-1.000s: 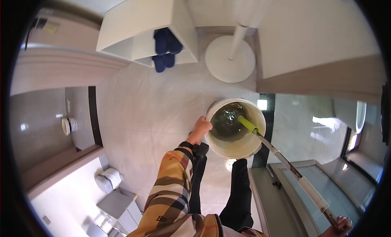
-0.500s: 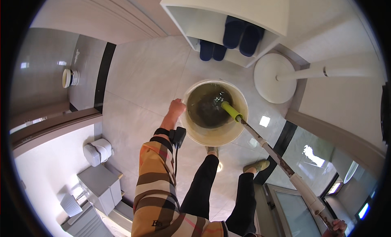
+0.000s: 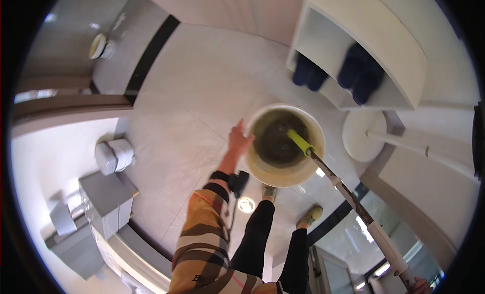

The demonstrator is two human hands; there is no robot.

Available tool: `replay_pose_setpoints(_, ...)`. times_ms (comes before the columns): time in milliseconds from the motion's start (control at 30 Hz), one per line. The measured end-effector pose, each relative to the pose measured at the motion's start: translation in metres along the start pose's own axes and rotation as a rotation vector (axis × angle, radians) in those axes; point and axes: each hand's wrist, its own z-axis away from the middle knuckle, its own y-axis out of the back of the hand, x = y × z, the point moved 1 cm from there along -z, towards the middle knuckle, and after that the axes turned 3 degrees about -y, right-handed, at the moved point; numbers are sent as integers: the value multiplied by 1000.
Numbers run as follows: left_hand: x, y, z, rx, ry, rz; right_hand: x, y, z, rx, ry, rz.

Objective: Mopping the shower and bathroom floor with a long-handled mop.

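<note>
A cream bucket [image 3: 283, 178] with murky dark water stands on the tiled floor in front of my feet. The mop [image 3: 359, 211] leans across its right rim, its lime-green collar dipping into the water; whatever is below the collar is hidden. At the lower right, my right hand [image 3: 422, 285] is wrapped round the upper end of the worn white pole, partly cut off by the picture's rim. My left hand [image 3: 239, 140] is at the bucket's left rim, fingers apart and holding nothing; whether it touches the rim is hard to tell.
A white shoe rack [image 3: 364, 36] with dark blue slippers stands beyond the bucket. Right of it, a round white base [image 3: 364, 137] carries a white post. Along the left are a white bin [image 3: 113, 156], a grey cabinet [image 3: 106, 193] and a small tub [image 3: 102, 46].
My left hand has let go of the bucket's rim and its fingers have spread. The view has turned, and the bucket appears farther right. My right hand keeps its hold on the mop.
</note>
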Motion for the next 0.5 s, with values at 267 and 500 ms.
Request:
replay_pose_setpoints(267,-44,-14,134,357,25,144,-15,-57,-8,-187,207,-295)
replay_pose_setpoints(500,-40,-13,248,126,217,61,-14,-48,-14,-252,119,-294)
